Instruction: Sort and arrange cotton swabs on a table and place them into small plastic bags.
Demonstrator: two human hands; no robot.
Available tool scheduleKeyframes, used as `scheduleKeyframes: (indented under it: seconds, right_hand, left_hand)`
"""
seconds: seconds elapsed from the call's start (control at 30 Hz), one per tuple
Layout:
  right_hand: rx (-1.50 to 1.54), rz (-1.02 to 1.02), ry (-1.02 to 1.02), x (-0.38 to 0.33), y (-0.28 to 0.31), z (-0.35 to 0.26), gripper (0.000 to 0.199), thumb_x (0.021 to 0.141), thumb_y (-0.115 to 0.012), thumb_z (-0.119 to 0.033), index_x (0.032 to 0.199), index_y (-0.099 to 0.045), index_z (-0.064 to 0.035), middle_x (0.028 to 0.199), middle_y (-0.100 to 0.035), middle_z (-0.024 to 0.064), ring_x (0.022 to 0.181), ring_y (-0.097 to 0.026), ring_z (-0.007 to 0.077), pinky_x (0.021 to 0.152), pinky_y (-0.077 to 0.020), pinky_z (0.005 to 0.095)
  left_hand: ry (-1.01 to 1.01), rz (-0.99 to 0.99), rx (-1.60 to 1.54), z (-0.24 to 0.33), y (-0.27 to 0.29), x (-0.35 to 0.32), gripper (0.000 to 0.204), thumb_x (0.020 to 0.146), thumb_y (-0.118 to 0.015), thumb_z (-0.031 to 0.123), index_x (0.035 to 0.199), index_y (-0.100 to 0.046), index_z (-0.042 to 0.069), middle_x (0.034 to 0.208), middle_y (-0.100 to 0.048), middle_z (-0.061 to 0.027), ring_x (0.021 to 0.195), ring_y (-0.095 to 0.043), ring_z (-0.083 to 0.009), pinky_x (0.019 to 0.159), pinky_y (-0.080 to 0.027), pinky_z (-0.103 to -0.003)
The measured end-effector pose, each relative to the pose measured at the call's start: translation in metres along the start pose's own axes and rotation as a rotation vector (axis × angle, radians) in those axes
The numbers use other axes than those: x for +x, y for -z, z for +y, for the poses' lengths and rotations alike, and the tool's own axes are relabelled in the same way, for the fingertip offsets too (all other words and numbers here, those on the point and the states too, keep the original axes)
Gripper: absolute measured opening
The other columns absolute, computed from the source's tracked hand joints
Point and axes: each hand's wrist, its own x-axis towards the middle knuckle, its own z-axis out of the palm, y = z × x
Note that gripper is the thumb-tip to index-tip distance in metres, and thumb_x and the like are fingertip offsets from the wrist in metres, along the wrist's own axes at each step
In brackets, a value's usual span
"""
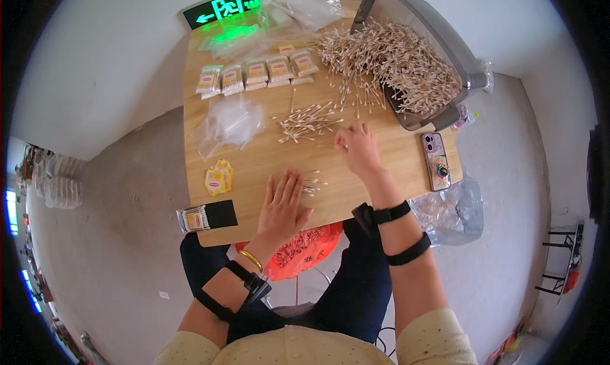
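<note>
My left hand point(283, 203) lies flat on the table near its front edge, fingers stretched out. Beside and partly under its fingers is a small group of cotton swabs point(312, 183). My right hand point(359, 150) hovers or rests to the right of a loose pile of cotton swabs point(308, 121), its fingers curled together. What it pinches, if anything, is too blurred to make out. A large grey bin point(438, 31) lies tipped at the back right, with a heap of cotton swabs point(406, 63) spilling from it onto the table.
Filled swab packets point(255, 72) stand in a row at the back left. Clear plastic bags point(235, 122), yellow cards point(219, 177) and a packet on a black pad point(222, 213) lie left. A phone point(436, 161) is right; a red bag point(305, 250) hangs below the front edge.
</note>
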Motion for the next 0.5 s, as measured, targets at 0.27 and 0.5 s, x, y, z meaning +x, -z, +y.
scheduleKeyframes:
  seconds: [0.27,0.5]
  right_hand:
    - [0.227,0.068,0.011,-0.002,-0.020,-0.052,0.013,0.082,-0.077,-0.015,0.092,-0.069,-0.0132,0.109,-0.059,0.0118,0.108,-0.055,0.0349,0.093,-0.0479,0.0460]
    - [0.042,0.034,-0.041,0.026,-0.029,-0.054,0.011,0.084,-0.074,-0.020,0.090,-0.071,-0.0115,0.111,-0.061,0.0128,0.112,-0.056,0.0334,0.095,-0.0480,0.0449]
  left_hand:
    - [-0.028,0.073,-0.038,0.003,0.001,0.000,0.079,0.100,-0.052,0.046,0.160,-0.029,0.001,0.168,-0.026,-0.0163,0.158,-0.020,-0.0306,0.127,-0.012,-0.056]
    - [0.001,0.025,-0.019,0.002,-0.001,0.003,0.080,0.099,-0.052,0.047,0.160,-0.027,0.002,0.168,-0.026,-0.0144,0.158,-0.021,-0.0280,0.128,-0.012,-0.056]
